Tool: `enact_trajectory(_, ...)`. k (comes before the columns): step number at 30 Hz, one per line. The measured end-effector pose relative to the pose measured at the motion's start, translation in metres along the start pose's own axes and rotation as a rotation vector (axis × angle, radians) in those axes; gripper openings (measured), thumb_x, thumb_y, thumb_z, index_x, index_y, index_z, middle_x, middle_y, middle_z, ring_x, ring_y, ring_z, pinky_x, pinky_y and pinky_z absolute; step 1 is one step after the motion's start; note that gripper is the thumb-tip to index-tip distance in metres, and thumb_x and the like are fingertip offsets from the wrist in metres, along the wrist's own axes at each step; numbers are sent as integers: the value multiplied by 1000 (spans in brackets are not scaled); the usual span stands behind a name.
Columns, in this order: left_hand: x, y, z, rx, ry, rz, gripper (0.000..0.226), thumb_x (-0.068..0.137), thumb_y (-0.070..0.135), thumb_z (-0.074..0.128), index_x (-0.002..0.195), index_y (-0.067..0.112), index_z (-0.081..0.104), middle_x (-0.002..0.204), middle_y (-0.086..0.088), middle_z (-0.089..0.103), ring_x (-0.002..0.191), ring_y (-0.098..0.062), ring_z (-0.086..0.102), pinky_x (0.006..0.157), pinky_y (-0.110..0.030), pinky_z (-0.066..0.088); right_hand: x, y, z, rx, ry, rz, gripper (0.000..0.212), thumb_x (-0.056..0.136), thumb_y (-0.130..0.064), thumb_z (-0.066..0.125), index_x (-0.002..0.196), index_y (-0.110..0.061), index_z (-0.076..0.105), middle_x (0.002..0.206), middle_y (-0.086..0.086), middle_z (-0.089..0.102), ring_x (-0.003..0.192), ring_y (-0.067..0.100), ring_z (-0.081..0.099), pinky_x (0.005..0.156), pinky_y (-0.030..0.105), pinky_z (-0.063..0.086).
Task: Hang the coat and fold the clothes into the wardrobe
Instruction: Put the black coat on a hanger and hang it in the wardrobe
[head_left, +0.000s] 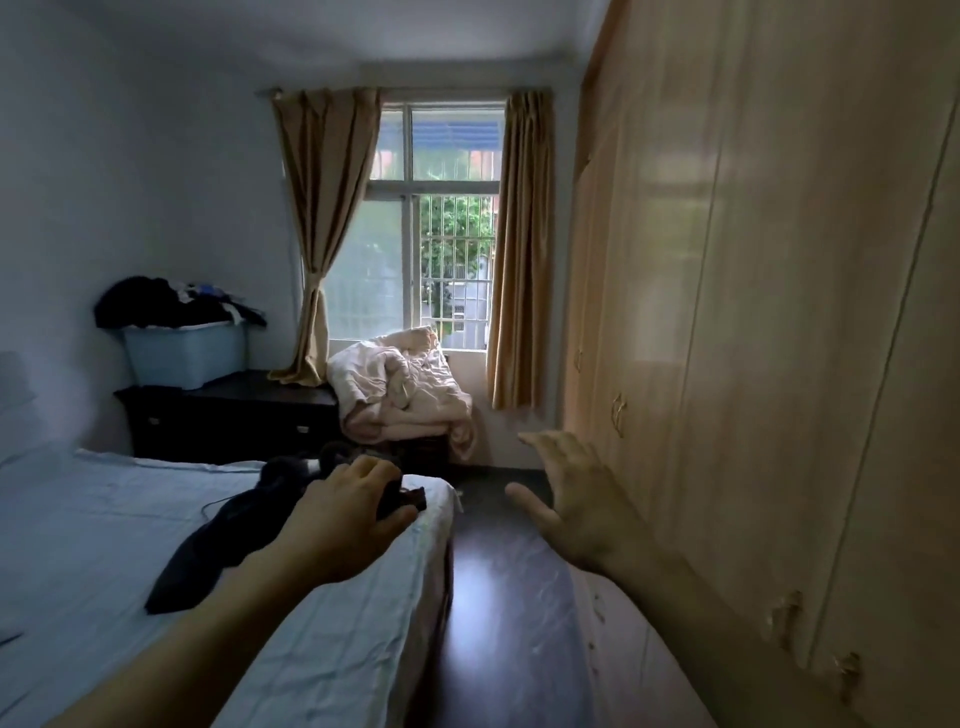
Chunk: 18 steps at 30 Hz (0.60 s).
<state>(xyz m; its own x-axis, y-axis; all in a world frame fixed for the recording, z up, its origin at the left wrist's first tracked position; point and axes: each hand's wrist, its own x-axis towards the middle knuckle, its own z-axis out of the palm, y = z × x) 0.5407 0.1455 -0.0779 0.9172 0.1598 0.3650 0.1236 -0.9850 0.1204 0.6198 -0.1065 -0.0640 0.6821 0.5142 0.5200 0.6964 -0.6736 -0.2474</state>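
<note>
Lift with left grip (358, 501), curled round the garment (218, 535) on the bed (93, 545) edge, frame centre; gather trailing cloth. Send right grip (576, 499), spread and empty, right of centre, to shut wardrobe (779, 312).

The left hand (353, 512) grips a dark garment (226, 540) that lies on the bed (104, 545), near the bed's far right corner. The right hand (576, 504) is in the air with fingers spread, above the dark floor (498, 597) between the bed and the closed wardrobe (753, 312). On a dark dresser (234, 410) beyond the bed stands a blue box (187, 358) with dark clothes (161, 306) piled on it.
</note>
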Motion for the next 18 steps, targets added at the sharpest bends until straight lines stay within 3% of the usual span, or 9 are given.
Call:
enact_trajectory(8, 137, 12, 44, -49, 12, -15, 58, 90, 64, 52, 136, 31, 49, 139, 6, 49, 122, -18, 51, 97, -39, 45, 105, 100, 20, 50, 34, 49, 63, 93, -54, 51, 148, -27, 34, 147, -4, 39, 136, 17, 35, 109, 38, 38)
enact_trajectory(18, 295, -20, 133, -57, 17, -2, 58, 91, 64, 50, 136, 28, 50, 140, 5, 49, 125, -19, 49, 98, -40, 43, 214, 193, 98, -9, 11, 90, 61, 96, -52, 48, 149, -28, 32, 150, -5, 38, 137, 15, 34, 110, 35, 35)
